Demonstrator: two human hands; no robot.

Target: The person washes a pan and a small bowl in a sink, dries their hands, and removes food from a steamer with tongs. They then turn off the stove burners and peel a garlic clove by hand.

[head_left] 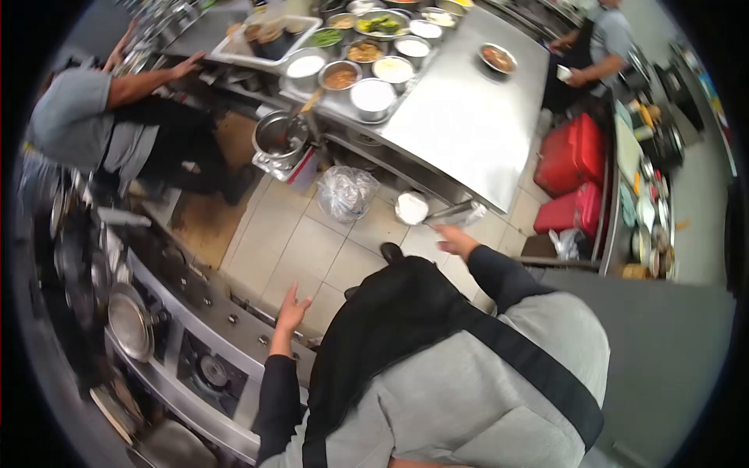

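Head view, left hand: the left hand point(290, 312) was seen raised over the front edge of the stove point(204, 366), fingers spread and loosely curled, nothing gripped; whether the edge was touched could not be told.
Head view, right hand: the right hand point(455, 239) was stretched forward over the tiled floor point(312, 249), palm flat and fingers spread, nothing pinched.
Ladle: a white-bowled ladle point(412, 208) was seen just ahead of the right hand, below the edge of the steel table point(468, 117); no contact with the fingers could be made out.
Bag: a clear plastic bag point(346, 192) was set on the floor just left of the ladle.
Pot: a steel pot point(279, 134) was placed at the table's near corner, left of the bag.
Bowls: bowls of ingredients point(367, 66) were ranged along the far part of the table.
Wok: a wok point(131, 324) was rested on the stove, well left of the left hand.
Red containers: red containers point(573, 152) were stacked to the right of the table.
Other people: one person point(117, 129) was bent over the counter at the upper left, and another person point(597, 47) was stood at the upper right.
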